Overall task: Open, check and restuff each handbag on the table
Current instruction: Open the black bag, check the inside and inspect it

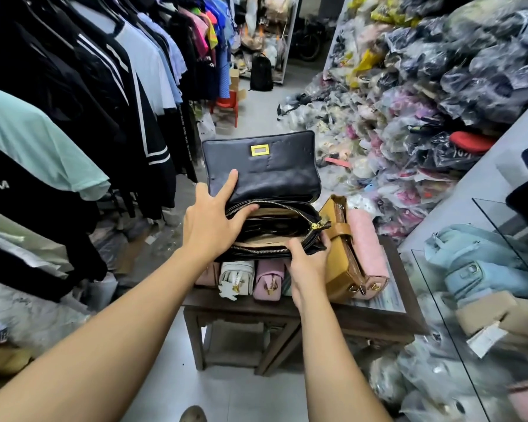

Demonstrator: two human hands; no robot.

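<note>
Black handbag (265, 169) held over the left half of the desk (378, 318), above a row of small pouches (237, 280) lined up along the near edge; whether it rested on them could not be told. My left hand (209, 222) was spread against the raised flap, index finger flat on its inner face and thumb hooked into the unzipped mouth, so that it grasped the bag's far wall. My right hand (308, 258) was clenched round the near right corner of the rim, just below the gold zip pull (316, 226). Brown paper stuffing (269, 240) showed in the open compartments. Judged from its creased, sagging skin, the bag was soft and limp, probably light with only paper inside, and smooth enough to slide in a loose grip. The flap, weighted by its gold clasp (258, 150), would likely fall shut unless propped. The firmest purchase seemed to be the zip-taped rim and the corners, not the flap. A tan bag (337, 263) and a pink bag (368, 248) lay toward the desk's right edge, just beside the black one.
</note>
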